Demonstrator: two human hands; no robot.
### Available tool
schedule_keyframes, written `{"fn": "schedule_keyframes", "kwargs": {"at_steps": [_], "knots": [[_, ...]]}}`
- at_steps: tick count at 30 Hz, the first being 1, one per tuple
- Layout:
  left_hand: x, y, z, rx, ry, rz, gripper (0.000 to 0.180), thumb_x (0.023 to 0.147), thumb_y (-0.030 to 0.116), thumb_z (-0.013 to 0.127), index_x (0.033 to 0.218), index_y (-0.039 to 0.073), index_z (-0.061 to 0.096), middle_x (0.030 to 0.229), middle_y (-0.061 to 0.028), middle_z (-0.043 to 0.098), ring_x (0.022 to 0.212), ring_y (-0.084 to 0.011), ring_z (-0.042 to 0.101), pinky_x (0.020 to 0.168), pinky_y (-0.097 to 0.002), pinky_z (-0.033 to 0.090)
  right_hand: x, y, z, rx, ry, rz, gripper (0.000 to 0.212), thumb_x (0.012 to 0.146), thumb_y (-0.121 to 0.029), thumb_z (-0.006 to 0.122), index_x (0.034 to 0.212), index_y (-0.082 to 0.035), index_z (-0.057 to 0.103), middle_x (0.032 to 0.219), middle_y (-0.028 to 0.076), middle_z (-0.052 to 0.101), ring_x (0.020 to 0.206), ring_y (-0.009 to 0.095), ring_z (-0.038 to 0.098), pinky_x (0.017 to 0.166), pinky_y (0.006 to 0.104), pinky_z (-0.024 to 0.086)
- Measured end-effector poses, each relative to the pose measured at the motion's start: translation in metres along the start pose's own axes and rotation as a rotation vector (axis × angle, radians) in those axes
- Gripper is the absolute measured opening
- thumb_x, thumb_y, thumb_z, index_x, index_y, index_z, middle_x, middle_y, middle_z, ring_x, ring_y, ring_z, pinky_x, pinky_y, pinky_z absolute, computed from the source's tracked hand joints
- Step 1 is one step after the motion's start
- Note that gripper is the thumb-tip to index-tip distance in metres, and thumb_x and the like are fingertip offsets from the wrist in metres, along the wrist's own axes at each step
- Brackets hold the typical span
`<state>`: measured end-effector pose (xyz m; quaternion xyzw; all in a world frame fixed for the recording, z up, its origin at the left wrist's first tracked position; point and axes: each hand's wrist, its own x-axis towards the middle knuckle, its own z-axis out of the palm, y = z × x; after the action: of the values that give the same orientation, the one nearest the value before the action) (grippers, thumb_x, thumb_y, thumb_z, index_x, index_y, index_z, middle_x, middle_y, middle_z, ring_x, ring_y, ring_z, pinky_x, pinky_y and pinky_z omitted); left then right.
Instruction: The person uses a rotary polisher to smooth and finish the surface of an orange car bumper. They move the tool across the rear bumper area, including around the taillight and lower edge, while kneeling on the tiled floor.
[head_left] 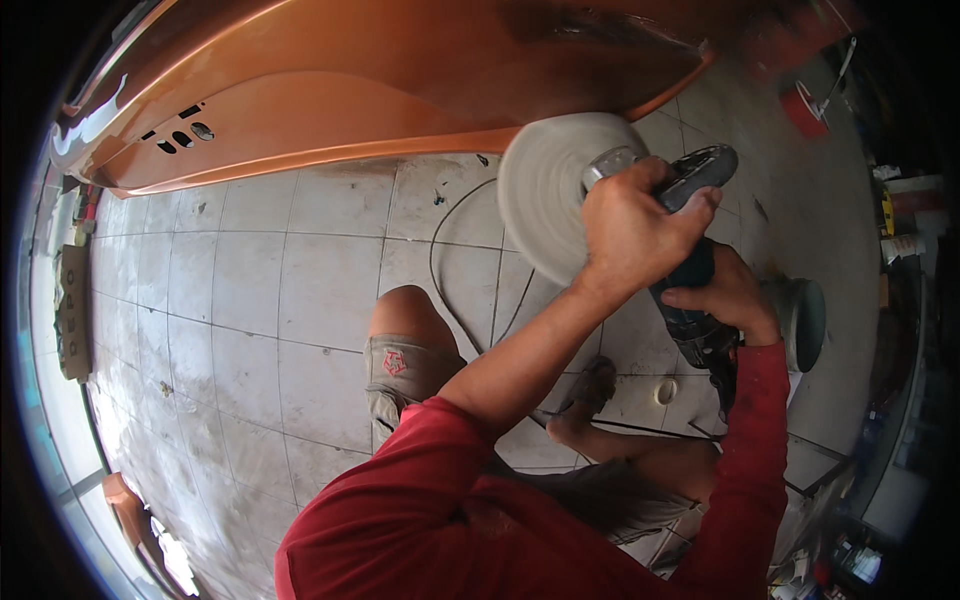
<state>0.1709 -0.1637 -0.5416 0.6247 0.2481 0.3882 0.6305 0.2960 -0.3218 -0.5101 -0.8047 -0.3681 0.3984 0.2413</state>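
Note:
Both my hands hold a dark teal and black power polisher point(695, 335). My left hand point(635, 225) is closed round its black side handle, close to the metal head. Further back, my right hand point(735, 295) wraps the body of the machine. The round, whitish buffing pad point(540, 195) looks smeared, as if spinning. Its upper edge meets the lower edge of a glossy orange car body panel point(340, 100) in this view; whether they touch, I cannot tell. Three oval holes show at the panel's left part.
A dark power cord point(437, 235) loops over the tiled floor point(330, 260) near my knee and foot. By my right forearm stands a grey-green bucket point(805, 325). A tape roll point(665, 391) lies near my foot. A cardboard box point(72, 310) stands far left; a red object point(803, 110) is upper right.

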Motion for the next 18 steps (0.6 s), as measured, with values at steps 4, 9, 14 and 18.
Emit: {"fn": "schedule_keyframes", "kwargs": {"at_steps": [4, 9, 14, 18], "knots": [[0.013, 0.007, 0.027, 0.041, -0.057, -0.017, 0.041, 0.083, 0.034, 0.091, 0.078, -0.003, 0.075, 0.059, -0.0119, 0.068, 0.057, -0.0199, 0.071, 0.057, -0.0364, 0.055, -0.008, 0.015, -0.019, 0.111, 0.028, 0.071, 0.059, 0.076, -0.029, 0.095, 0.120, 0.004, 0.073, 0.106, 0.010, 0.080, 0.098, 0.018, 0.076, 0.091, 0.0341, 0.059], [-0.001, 0.009, -0.003, 0.203, 0.059, -0.014, 0.040, 0.083, 0.034, 0.091, 0.087, -0.005, 0.078, 0.065, -0.0138, 0.071, 0.062, -0.0214, 0.074, 0.061, -0.0372, 0.057, 0.018, 0.006, 0.002, 0.197, -0.093, -0.023, 0.067, 0.072, -0.031, 0.098, 0.124, 0.003, 0.073, 0.111, 0.012, 0.080, 0.104, 0.021, 0.077, 0.095, 0.0368, 0.059], [-0.065, -0.039, -0.096, 0.147, 0.108, 0.185, 0.031, 0.093, 0.019, 0.089, 0.105, -0.005, 0.073, 0.084, -0.0059, 0.071, 0.078, -0.0098, 0.066, 0.069, -0.0274, 0.053, 0.060, -0.005, 0.087, -0.091, -0.058, -0.284, 0.088, 0.064, -0.036, 0.102, 0.136, 0.000, 0.066, 0.123, 0.019, 0.077, 0.115, 0.036, 0.077, 0.099, 0.0441, 0.060], [-0.090, -0.037, -0.168, 0.189, -0.011, -0.117, 0.032, 0.094, 0.018, 0.083, 0.108, -0.007, 0.070, 0.089, -0.0132, 0.071, 0.085, -0.0167, 0.069, 0.076, -0.0340, 0.056, 0.094, -0.016, 0.158, -0.333, 0.058, -0.417, 0.087, 0.065, -0.039, 0.099, 0.134, -0.002, 0.062, 0.117, 0.019, 0.075, 0.108, 0.040, 0.076, 0.094, 0.0499, 0.061]]}}
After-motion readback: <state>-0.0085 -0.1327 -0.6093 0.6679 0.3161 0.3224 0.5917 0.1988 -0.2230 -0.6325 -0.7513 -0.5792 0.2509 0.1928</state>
